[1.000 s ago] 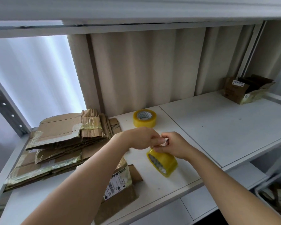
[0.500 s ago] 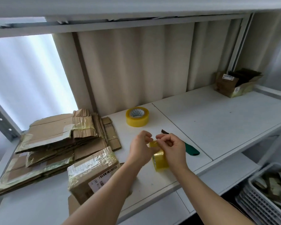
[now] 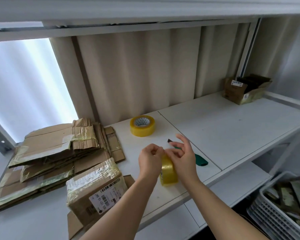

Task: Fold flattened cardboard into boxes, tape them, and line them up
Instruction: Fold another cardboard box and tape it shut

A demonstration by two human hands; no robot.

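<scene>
On white shelf [image 3: 232, 129]: flattened cardboard stack [image 3: 50, 153], spare tape roll [image 3: 142, 125]; curtain [image 3: 137, 71] behind.

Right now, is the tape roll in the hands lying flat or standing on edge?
On edge: the held tape roll shows its curved band upward between both hands, unlike the spare roll lying flat with its core hole up.

Cutter [image 3: 200, 161] mid-section hidden behind right hand [image 3: 183, 159]. Fingers blurred. Tape roll [image 3: 169, 172] partly covered by both hands. Crate [image 3: 284, 205] cut off at right edge.
</scene>
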